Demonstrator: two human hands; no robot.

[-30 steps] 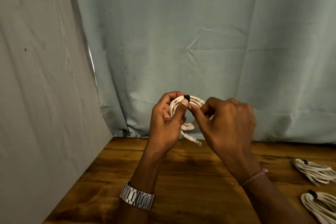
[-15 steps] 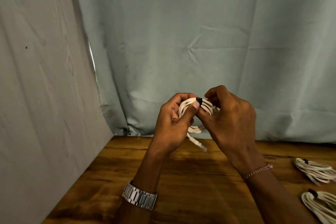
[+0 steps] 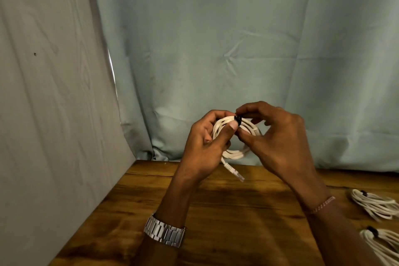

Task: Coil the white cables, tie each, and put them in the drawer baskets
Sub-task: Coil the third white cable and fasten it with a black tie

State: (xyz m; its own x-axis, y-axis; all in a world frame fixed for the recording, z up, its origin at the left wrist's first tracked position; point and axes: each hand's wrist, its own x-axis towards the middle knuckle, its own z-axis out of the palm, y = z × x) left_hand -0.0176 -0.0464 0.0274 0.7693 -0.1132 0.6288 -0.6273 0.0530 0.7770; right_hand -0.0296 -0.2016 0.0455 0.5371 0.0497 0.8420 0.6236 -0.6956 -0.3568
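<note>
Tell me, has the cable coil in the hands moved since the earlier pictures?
Yes. The coil with its black tie shifted slightly right, toward the tied coils lying on the table.

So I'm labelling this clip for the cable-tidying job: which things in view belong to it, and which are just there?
Job:
- coiled white cable, held in left hand
- black tie, pinched by right hand
- two tied coils on wooden table

Just there:
- wristwatch
- bracelet
- grey-green backdrop cloth

Three coiled white cables: one held up (image 3: pixel 232 153), two lying on the desk (image 3: pixel 237 211) at right, one (image 3: pixel 375 204) behind the other (image 3: pixel 383 244). Three black ties, one per coil. Two hands, one wristwatch (image 3: pixel 165 233), one bracelet (image 3: pixel 322 203).
</note>
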